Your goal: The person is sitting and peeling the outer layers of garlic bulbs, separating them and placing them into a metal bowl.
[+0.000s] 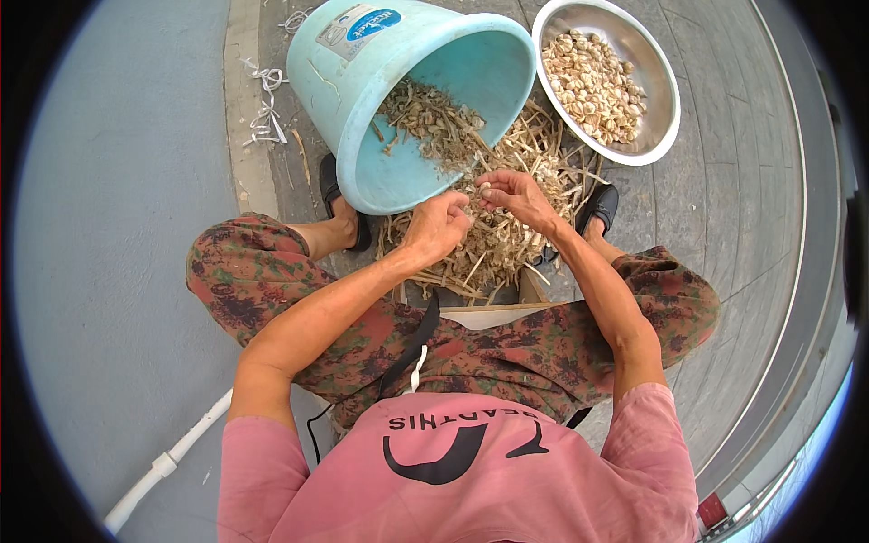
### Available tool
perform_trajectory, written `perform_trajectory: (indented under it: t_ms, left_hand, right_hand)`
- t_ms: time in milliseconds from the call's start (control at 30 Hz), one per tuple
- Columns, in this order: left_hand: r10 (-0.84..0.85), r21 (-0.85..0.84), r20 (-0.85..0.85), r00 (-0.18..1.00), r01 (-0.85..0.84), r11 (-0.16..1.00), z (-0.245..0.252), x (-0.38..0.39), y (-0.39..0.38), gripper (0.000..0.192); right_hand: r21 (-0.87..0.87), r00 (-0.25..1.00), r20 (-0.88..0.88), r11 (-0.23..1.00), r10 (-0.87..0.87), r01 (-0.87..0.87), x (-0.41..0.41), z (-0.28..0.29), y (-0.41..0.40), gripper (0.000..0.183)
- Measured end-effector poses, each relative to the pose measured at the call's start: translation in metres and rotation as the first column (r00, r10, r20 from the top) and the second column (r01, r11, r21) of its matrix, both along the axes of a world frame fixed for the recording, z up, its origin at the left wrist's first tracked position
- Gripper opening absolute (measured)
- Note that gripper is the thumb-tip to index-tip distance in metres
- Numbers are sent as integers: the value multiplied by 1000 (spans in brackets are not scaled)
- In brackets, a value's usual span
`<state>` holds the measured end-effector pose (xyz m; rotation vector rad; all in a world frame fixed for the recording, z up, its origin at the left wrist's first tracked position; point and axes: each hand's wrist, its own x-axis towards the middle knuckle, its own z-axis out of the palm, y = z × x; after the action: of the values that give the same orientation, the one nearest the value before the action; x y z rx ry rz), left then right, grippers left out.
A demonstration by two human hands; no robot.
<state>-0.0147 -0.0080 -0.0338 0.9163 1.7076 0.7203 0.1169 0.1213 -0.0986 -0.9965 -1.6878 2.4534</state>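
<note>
Over a heap of dried garlic stalks and skins, my two hands are close together with a small gap between them. My right hand pinches a small pale garlic bulb between thumb and fingers. My left hand is curled, its fingertips turned down towards the heap; whether it grips a scrap there is hidden. Just beyond lies a light blue plastic bucket, tipped on its side with its mouth facing me. Inside it are dry garlic stalks, roots and small bulbs.
At the far right, a round metal basin holds many trimmed garlic bulbs. White ties lie left of the bucket beside a grey wall. My shoes flank the heap on grey floor tiles. A white pipe runs at lower left.
</note>
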Motion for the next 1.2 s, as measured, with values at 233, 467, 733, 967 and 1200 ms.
perform_trajectory:
  t_ms: [233,467,733,967,1200]
  left_hand:
    - [119,-66,300,946,-104,992,5,-3,9,23]
    - [-12,100,-75,997,20,995,21,-1,8,24]
    - [45,29,117,992,-48,998,3,-3,-1,21]
    - [63,-53,382,922,-46,998,16,-4,4,20]
    - [137,-191,173,975,-103,976,11,-2,-2,21]
  right_hand:
    - [98,996,-8,991,92,-91,6,64,-21,28]
    - [-24,996,-82,999,-41,39,12,76,-31,27]
    - [-207,984,-84,969,-159,139,15,63,-32,26]
    - [-132,996,-86,991,-35,23,12,67,-34,32]
    - [591,949,241,745,205,-311,14,69,-37,34]
